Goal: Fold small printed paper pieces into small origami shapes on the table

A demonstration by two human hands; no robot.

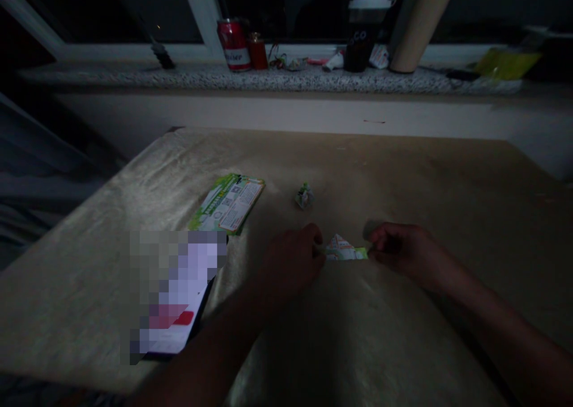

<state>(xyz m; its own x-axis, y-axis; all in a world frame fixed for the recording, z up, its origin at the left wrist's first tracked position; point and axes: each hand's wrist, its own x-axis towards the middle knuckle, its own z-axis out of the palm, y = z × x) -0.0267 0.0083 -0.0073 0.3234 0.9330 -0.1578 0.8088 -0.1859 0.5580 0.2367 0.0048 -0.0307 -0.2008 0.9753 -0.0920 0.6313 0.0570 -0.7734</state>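
Between my hands, close above the table, is a folded piece of printed paper (342, 250), white and green with a pointed peak in the middle. My left hand (298, 258) pinches its left end, and my right hand (398, 247) pinches the right end. Beyond them on the table sits a small crumpled or folded printed paper piece (305, 197). To the left lies a green and white printed leaflet or packet (230, 201). A lit phone (179, 302), partly pixelated, rests beside my left forearm.
A beige cloth covers the table (403, 347). Along the stone windowsill (188, 80) stand a red can (233, 46), a red lighter-like container (257, 52), a dark cup with a white lid (360, 37), a cardboard tube (421, 25) and a yellow item (505, 64).
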